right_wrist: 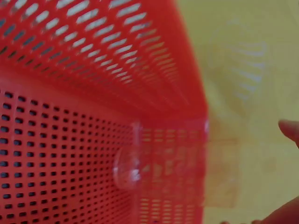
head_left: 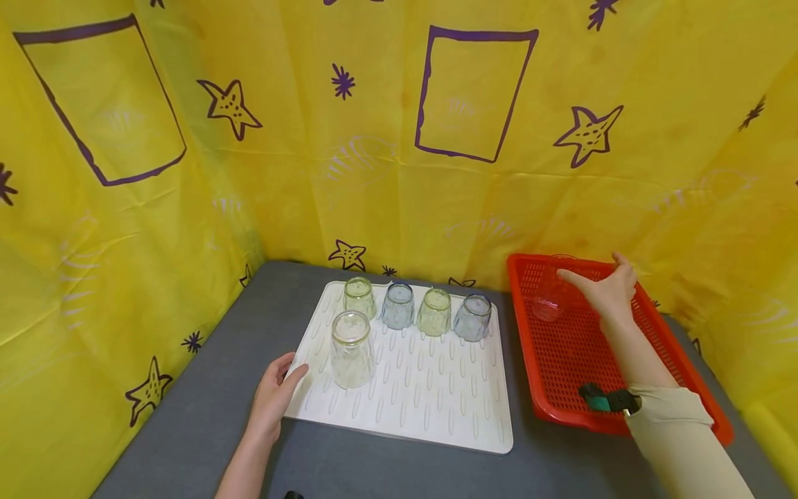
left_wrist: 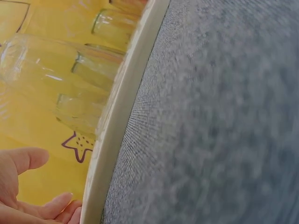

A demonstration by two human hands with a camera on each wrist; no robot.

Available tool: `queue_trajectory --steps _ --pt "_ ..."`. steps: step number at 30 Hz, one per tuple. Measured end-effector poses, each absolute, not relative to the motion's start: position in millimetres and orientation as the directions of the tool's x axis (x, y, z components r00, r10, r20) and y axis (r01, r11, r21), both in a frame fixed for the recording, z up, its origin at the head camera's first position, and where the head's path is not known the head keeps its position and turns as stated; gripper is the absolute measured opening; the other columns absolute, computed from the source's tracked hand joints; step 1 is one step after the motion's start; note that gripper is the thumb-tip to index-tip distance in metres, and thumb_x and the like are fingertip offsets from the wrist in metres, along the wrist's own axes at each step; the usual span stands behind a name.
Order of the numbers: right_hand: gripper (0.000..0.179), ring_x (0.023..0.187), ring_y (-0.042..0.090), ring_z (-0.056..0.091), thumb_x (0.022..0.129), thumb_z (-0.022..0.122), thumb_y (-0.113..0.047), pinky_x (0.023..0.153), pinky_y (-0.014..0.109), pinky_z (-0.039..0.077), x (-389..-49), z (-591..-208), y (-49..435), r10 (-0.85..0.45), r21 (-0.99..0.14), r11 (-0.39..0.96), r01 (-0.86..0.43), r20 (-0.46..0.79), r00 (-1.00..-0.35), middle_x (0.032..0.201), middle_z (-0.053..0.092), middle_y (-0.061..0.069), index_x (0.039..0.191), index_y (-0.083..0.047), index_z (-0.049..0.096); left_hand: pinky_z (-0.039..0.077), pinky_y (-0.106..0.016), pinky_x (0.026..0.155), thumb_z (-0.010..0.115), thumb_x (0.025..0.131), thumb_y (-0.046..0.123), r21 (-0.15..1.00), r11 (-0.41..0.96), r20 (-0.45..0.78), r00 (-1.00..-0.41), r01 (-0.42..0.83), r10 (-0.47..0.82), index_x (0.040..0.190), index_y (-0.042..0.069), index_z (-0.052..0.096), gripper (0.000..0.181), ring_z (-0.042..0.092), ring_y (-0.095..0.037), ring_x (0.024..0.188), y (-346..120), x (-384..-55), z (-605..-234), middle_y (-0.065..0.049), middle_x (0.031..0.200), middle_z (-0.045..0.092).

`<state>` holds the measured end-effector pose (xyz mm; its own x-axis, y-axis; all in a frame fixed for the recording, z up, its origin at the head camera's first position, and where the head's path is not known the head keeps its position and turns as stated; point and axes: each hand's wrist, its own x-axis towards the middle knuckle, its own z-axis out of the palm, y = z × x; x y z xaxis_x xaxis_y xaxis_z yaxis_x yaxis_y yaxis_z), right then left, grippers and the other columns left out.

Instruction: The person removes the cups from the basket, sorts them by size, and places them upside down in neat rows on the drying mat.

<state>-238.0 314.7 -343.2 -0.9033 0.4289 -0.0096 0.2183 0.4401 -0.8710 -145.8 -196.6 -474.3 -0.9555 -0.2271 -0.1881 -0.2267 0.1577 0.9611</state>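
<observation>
My left hand (head_left: 274, 391) rests at the left edge of a white ridged drying tray (head_left: 430, 402), thumb spread from the fingers. Close to it on the tray stands a tall clear glass (head_left: 352, 357), upside down or upright unclear. Over the far end of a red plastic basket (head_left: 530, 367), my right hand (head_left: 611, 291) is spread, thumb and fingers wide apart. Beside that thumb, another clear glass (head_left: 548, 305) stands in the basket's far left corner. The right wrist view shows this glass (right_wrist: 126, 170) faintly, apart from the fingertips (right_wrist: 290, 129) at the right edge.
Along the tray's back edge are a green tumbler (head_left: 359, 301), a blue one (head_left: 398, 308), a second green one (head_left: 434, 315) and a second blue one (head_left: 473, 320). A grey tabletop (head_left: 206, 416) lies underneath. A yellow patterned cloth (head_left: 374, 187) hangs behind and at the sides.
</observation>
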Motion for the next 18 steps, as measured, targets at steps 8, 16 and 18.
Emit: queue_trajectory --steps 8,16,18 --pt "0.118 0.131 0.05 0.005 0.073 0.07 -0.053 0.1 0.062 0.02 -253.0 -366.4 328.5 0.331 -0.84 0.466 0.28 -0.128 -0.935 0.147 -0.01 0.028 0.144 -0.009 -0.014 0.021 -0.047 0.106 0.058 0.091 0.024 0.954 0.173 -0.211 -0.957 -0.246 -0.198 0.137 -0.002 0.03 0.06 0.022 -0.035 0.133 -199.0 -147.0 -473.7 -0.024 0.14 0.029" --pt "0.115 0.127 0.045 0.023 0.077 0.069 -0.046 0.1 0.055 0.029 -261.2 -380.7 329.0 0.276 -0.894 0.362 0.265 -0.169 -0.946 0.145 -0.004 0.028 0.141 -0.007 -0.018 0.021 -0.047 0.106 0.059 0.09 0.026 0.951 0.187 -0.21 -0.958 -0.246 -0.193 0.137 -0.002 0.029 0.063 0.021 -0.035 0.133 -199.6 -146.9 -473.4 -0.024 0.14 0.028" --pt "0.112 0.127 0.042 0.025 0.08 0.068 -0.042 0.099 0.053 0.032 -262.4 -383.6 329.4 0.266 -0.903 0.336 0.266 -0.18 -0.947 0.146 -0.003 0.027 0.141 -0.006 -0.018 0.021 -0.047 0.106 0.059 0.09 0.026 0.951 0.19 -0.209 -0.959 -0.246 -0.193 0.137 -0.002 0.029 0.063 0.021 -0.035 0.133 -199.4 -147.0 -473.0 -0.024 0.14 0.028"
